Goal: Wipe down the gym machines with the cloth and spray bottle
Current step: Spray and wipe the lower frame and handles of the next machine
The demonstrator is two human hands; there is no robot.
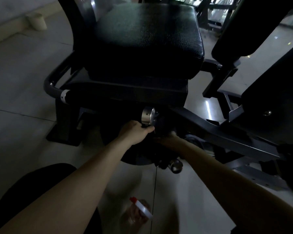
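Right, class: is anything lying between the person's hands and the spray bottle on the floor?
Nothing visible does. The spray bottle lies on open floor, nearer the person than the left hand and the right hand, which both reach under the machine's seat.

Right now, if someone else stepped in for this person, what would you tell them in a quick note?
Left hand grips the chrome-capped handle below the seat pad.
Right hand is beside it in shadow; the dark bundle there may be the cloth, grip unclear.
Spray bottle lies on the floor, by the knee.
What is already wiped does not show; treat handle and pad as still to do.
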